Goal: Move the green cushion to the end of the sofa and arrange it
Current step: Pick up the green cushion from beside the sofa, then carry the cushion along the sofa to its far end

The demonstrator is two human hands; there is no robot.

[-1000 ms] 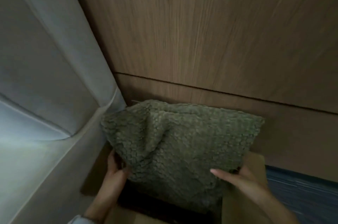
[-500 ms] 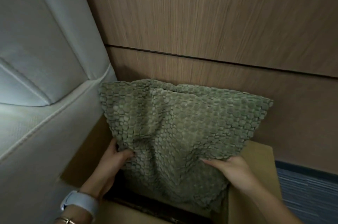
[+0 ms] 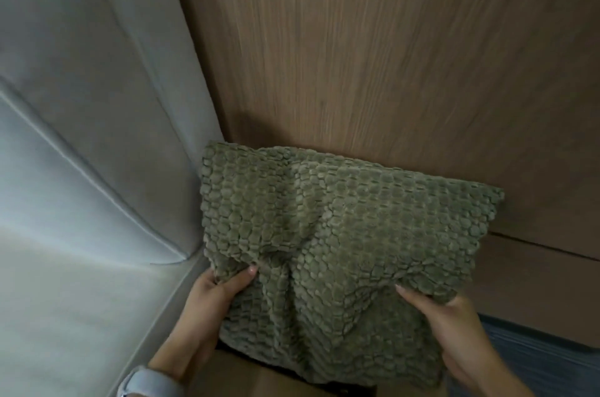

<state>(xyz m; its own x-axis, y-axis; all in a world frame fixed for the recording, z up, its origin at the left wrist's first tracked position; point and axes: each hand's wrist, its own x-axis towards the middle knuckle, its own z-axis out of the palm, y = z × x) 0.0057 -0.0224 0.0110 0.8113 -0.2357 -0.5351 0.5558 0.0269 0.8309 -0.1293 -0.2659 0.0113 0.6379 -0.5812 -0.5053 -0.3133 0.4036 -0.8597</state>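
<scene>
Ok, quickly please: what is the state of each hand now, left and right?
Left hand: closed on the green cushion, at its lower left edge.
Right hand: closed on the green cushion, at its lower right edge.

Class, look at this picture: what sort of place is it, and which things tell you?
Probably a living room or lounge: a pale sofa beside a wood-panelled wall, and two hands holding a green cushion.

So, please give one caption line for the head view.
Both hands, left and right, hold the green cushion over a box beside the sofa.
</scene>
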